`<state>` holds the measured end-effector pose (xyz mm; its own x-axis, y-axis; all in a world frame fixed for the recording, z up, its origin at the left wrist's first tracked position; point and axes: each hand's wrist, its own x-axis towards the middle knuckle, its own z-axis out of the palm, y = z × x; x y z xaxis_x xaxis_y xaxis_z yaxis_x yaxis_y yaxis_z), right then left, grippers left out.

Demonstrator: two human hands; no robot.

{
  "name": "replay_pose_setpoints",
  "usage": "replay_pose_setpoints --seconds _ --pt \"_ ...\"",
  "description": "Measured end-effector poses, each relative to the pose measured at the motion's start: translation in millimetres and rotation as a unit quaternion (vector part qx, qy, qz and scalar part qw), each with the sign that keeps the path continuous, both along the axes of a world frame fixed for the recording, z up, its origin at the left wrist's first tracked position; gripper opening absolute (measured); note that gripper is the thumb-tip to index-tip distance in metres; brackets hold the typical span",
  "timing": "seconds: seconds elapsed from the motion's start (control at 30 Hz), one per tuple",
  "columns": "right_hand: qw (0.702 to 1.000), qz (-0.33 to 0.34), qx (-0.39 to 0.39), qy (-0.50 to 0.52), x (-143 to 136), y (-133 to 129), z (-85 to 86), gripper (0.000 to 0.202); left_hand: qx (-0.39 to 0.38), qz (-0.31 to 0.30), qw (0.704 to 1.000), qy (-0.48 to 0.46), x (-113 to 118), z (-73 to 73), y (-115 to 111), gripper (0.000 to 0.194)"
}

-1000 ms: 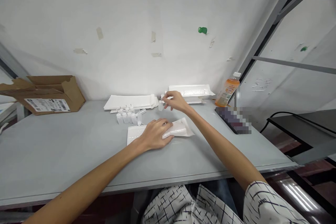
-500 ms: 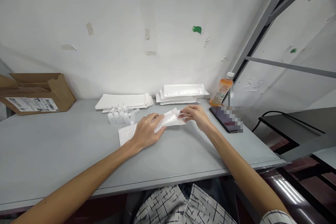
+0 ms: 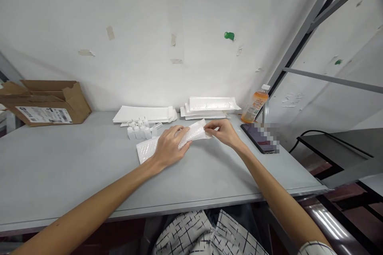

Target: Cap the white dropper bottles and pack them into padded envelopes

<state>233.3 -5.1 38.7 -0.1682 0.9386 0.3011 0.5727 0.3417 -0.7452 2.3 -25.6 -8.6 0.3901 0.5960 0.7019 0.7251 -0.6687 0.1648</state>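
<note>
A long white bubble mailer (image 3: 196, 130) lies slanted on the grey table in front of me, its right end lifted a little. My left hand (image 3: 171, 145) is wrapped over its middle, thumb on the near edge and fingers on the far side. At the mailer's right end, my right hand (image 3: 220, 130) pinches its edge between thumb and fingertips; whether anything else is in that pinch is hidden. Just behind the mailer's left part stand several small white plastic bottles (image 3: 139, 131), some with thin pointed tips.
Against the wall lie a stack of flat white mailers (image 3: 143, 114) and a second pile of bubble mailers (image 3: 212, 104). An open cardboard box (image 3: 48, 105) sits at the left. On the right are an orange drink bottle (image 3: 255, 105) and a phone (image 3: 257, 138).
The right hand's fingers have closed in on the mailer's end and moved slightly left across it. My left hand keeps its grip; the whole view has shifted a little.
</note>
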Motion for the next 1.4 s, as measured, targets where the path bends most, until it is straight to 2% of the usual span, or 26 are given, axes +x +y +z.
replay_pose_setpoints --seconds 0.27,0.33,0.43,0.5,0.57,0.63,0.7,0.77,0.83,0.93,1.13,1.33,1.4 --pt "0.981 0.135 -0.105 0.094 -15.8 -2.2 11.1 0.024 0.014 -0.022 0.999 -0.019 2.0 5.4 -4.2 0.036" --pt "0.985 0.109 -0.078 0.105 -12.7 -1.0 16.2 0.021 0.019 -0.017 0.999 -0.026 1.3 6.2 -3.2 0.035" --pt "0.994 0.012 -0.003 0.109 -3.6 -0.9 21.3 0.025 0.03 -0.015 0.999 -0.028 0.1 7.2 -1.5 0.034" --pt "0.99 -0.054 0.037 0.123 0.9 -3.8 21.5 0.03 0.045 -0.017 0.998 -0.035 0.2 9.1 -1.6 0.034" --pt "0.984 -0.083 0.051 0.152 1.6 -9.6 19.6 0.038 0.068 -0.022 0.996 -0.053 1.3 12.5 -3.3 0.034" --pt "0.982 -0.055 0.019 0.182 -2.1 -17.6 17.4 0.046 0.089 -0.025 0.993 -0.077 3.1 16.4 -6.3 0.035" --pt "0.978 0.018 -0.046 0.203 -9.2 -25.2 16.5 0.05 0.098 -0.023 0.991 -0.091 5.3 19.6 -9.8 0.039" --pt "0.967 0.087 -0.098 0.217 -16.5 -29.4 18.4 0.046 0.1 -0.022 0.991 -0.088 7.1 21.2 -13.0 0.043" --pt "0.959 0.109 -0.11 0.237 -20.4 -29.1 23.3 0.04 0.094 -0.023 0.993 -0.074 7.8 21.7 -15.2 0.052" --pt "0.951 0.07 -0.084 0.289 -14.3 -22.9 34.7 0.033 0.066 -0.018 0.996 -0.057 6.3 22.1 -15.5 0.069" --pt "0.927 -0.026 -0.023 0.372 26.4 -13.4 52.0 0.023 0.017 -0.011 1.0 -0.008 1.2 17.8 -8.8 0.092" --pt "0.92 -0.053 -0.036 0.386 55.0 -6.8 37.6 0.019 0.002 -0.018 0.999 0.035 1.9 8.2 -4.0 0.083" --pt "0.916 -0.094 -0.052 0.387 64.2 -0.8 29.1 0.015 0.001 -0.017 0.999 0.038 0.5 7.6 -1.9 0.078"
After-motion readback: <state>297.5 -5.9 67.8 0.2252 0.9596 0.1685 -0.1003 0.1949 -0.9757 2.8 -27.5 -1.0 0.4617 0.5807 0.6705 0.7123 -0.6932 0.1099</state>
